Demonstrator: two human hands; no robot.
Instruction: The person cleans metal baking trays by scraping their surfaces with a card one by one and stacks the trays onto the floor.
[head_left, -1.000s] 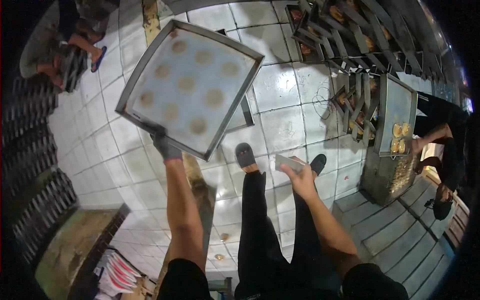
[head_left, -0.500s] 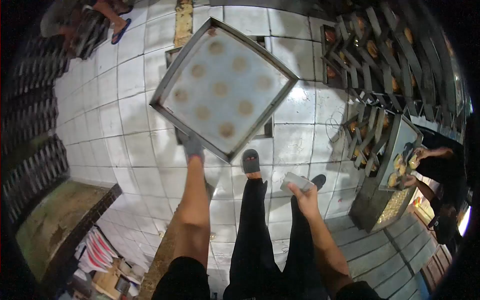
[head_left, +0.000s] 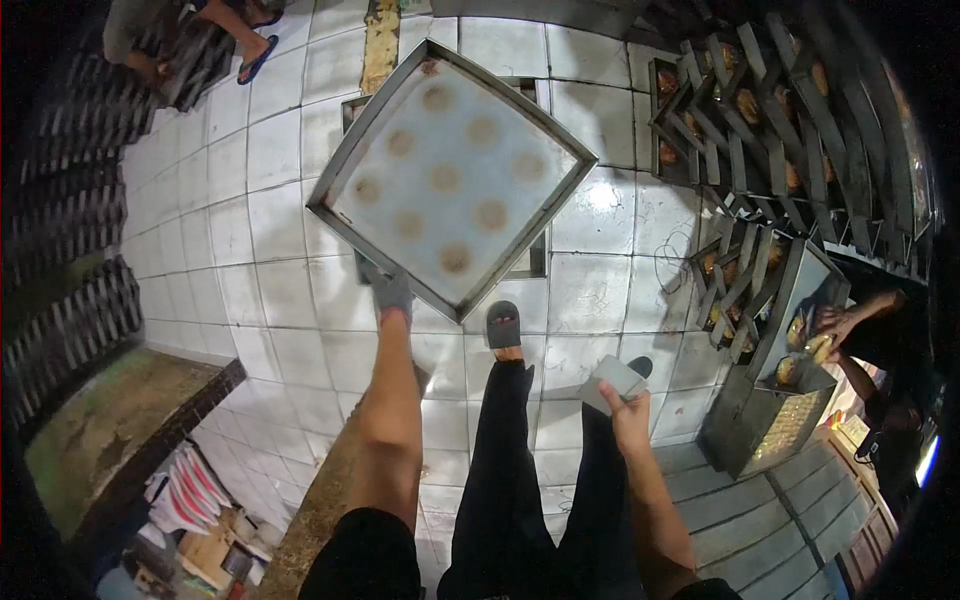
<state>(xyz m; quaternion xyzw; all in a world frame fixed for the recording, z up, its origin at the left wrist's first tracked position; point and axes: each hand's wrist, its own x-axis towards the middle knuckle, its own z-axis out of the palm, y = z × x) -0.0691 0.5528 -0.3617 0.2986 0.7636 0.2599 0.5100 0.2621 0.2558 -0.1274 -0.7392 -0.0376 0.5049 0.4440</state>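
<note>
Tray (head_left: 460, 207) gripped at edge by gloved left hand (head_left: 393, 295); right hand (head_left: 630, 416) pinches flat plate (head_left: 607, 376); floor tiles (head_left: 557, 350) between

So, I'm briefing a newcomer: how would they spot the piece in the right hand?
Start at the big square tray with round brown marks, held by the gloved left hand. Lower right of it, the bare right hand grips a flat grey piece. It's far smaller than the tray, without those marks.
</note>
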